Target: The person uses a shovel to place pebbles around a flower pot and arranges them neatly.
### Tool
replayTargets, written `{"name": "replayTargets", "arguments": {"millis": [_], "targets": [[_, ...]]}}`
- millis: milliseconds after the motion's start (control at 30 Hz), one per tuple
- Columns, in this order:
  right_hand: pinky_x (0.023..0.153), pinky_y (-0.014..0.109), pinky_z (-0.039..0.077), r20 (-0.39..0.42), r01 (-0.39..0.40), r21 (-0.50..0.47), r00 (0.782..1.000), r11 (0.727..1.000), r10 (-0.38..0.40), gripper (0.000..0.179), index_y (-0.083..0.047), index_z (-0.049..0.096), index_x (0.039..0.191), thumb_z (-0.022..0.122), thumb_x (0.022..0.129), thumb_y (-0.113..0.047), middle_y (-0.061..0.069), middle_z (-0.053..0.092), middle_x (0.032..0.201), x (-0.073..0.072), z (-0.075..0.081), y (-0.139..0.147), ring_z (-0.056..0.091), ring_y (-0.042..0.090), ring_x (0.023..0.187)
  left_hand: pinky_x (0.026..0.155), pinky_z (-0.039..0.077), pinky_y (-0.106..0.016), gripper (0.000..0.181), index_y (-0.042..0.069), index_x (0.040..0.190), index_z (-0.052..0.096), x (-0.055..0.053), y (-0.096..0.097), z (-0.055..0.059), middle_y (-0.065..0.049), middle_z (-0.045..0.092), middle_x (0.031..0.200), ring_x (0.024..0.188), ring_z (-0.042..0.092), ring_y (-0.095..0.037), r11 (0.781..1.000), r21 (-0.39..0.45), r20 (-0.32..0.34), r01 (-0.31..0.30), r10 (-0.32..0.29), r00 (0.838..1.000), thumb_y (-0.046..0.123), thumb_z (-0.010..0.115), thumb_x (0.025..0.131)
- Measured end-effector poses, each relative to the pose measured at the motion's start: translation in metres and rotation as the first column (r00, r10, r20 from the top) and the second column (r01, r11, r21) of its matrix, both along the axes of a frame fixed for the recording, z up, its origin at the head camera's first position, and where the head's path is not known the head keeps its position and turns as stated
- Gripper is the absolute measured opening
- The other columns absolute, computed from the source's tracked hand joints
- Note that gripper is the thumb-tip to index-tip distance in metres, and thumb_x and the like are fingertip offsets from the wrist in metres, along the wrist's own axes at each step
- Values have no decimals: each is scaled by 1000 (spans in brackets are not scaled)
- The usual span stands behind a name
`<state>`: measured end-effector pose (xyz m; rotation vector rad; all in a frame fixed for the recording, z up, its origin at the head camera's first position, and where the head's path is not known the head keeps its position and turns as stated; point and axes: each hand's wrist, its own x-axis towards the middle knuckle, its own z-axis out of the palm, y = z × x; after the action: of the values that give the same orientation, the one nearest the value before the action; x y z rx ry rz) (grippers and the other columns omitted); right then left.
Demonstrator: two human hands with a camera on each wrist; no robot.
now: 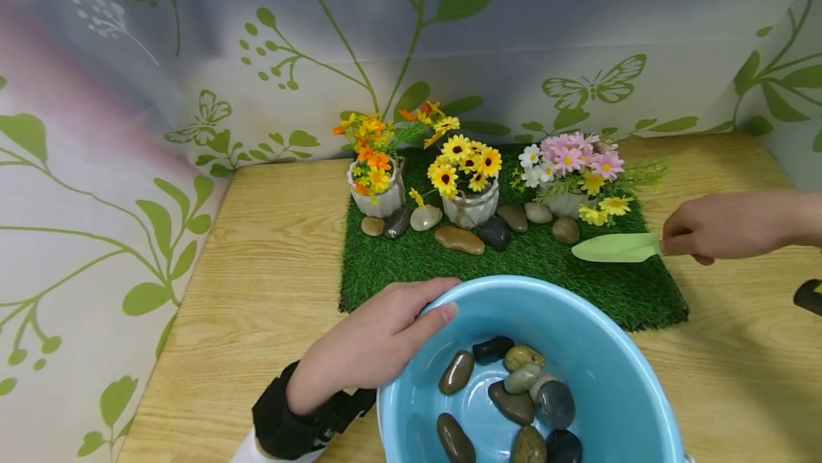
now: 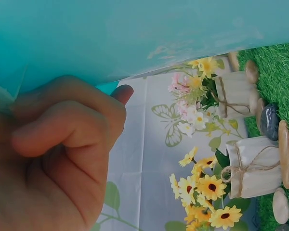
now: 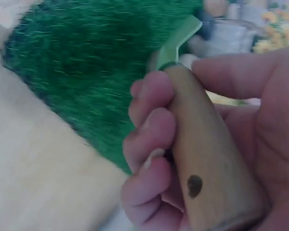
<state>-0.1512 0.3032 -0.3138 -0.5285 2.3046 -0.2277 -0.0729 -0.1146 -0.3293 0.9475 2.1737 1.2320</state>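
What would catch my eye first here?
Probably the big blue bucket in front, with smooth stones inside and the left grip on its rim. Behind it, three white pots of bright flowers line the back of a green mat. Over on the right, the right grip holds a pale green trowel.

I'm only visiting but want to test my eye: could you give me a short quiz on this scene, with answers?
1. What is the right hand holding?
2. How many flower pots stand on the grass mat: a) two, b) three, c) four?
3. True or false: the left hand holds one of those pots.
Key: 1. A green trowel. 2. b. 3. False; it grips the blue bucket.
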Motion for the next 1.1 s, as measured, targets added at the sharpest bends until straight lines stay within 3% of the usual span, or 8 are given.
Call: {"name": "replayTargets", "arguments": {"millis": [200, 433, 500, 567, 733, 833, 933, 1100], "targets": [[55, 26, 36, -290, -85, 94, 951, 992, 109, 5, -17, 65, 104, 62, 100, -20, -10, 50, 72, 24, 31, 1, 40, 4, 57, 92, 51, -25, 36, 21, 140, 53, 0, -1, 0, 12, 66, 115, 103, 63, 0, 1000, -4, -8, -3, 3, 1000, 34, 38, 110], [53, 22, 34, -670, -285, 124, 683, 950, 292, 46, -35, 71, 112, 89, 70, -35, -30, 47, 79, 38, 51, 1, 35, -6, 64, 93, 50, -25, 36, 21, 141, 52, 1, -1, 0, 5, 67, 119, 107, 64, -5, 1000, -5, 1, -2, 2, 1000, 34, 37, 110], [57, 27, 35, -708, -333, 127, 629, 934, 321, 53, -46, 67, 118, 87, 69, -47, -34, 48, 83, 38, 39, 1, 38, -4, 70, 94, 50, -25, 37, 21, 143, 51, 1, -1, 0, 4, 66, 121, 109, 64, -6, 1000, -6, 7, -1, 1, 1000, 34, 37, 110], [79, 36, 45, -773, -442, 116, 522, 889, 361, 55, -51, 62, 125, 79, 74, -61, -37, 53, 99, 32, 11, 3, 44, 0, 83, 94, 50, -25, 38, 21, 143, 50, 0, -1, 1, 4, 66, 122, 109, 64, -6, 1000, -7, 12, 1, -1, 1000, 34, 37, 110], [99, 67, 24, -780, -589, 282, 320, 757, 539, 47, -36, 62, 129, 76, 84, -34, -15, 61, 112, 47, -6, -53, 44, 28, 99, 89, 52, -25, 36, 22, 141, 51, 0, -1, 1, 4, 66, 119, 105, 65, -5, 1000, -6, 14, 2, -2, 1000, 35, 37, 110], [81, 62, 31, -712, -594, 402, 276, 697, 646, 30, -14, 70, 106, 79, 77, -13, 5, 60, 90, 74, 33, -117, 42, 36, 89, 89, 52, -24, 37, 21, 141, 52, -1, -1, 1, 5, 66, 120, 106, 64, -5, 1000, -5, 8, 1, -1, 1000, 34, 37, 110], [76, 50, 34, -700, -595, 477, 189, 647, 689, 15, -11, 72, 81, 85, 78, -18, 8, 58, 78, 89, 56, -159, 42, 31, 82, 91, 51, -24, 37, 20, 142, 51, -1, 0, 1, 6, 64, 124, 108, 63, -3, 1000, -8, 4, 2, -2, 1000, 34, 37, 110], [75, 45, 33, -620, -595, 586, 107, 549, 778, 20, -20, 72, 71, 79, 87, -31, 5, 60, 81, 95, 53, -189, 44, 26, 80, 90, 51, -25, 37, 17, 142, 52, 0, -1, 1, 5, 63, 126, 105, 63, -2, 1000, -17, -19, 2, -2, 1000, 31, 38, 110]]}}
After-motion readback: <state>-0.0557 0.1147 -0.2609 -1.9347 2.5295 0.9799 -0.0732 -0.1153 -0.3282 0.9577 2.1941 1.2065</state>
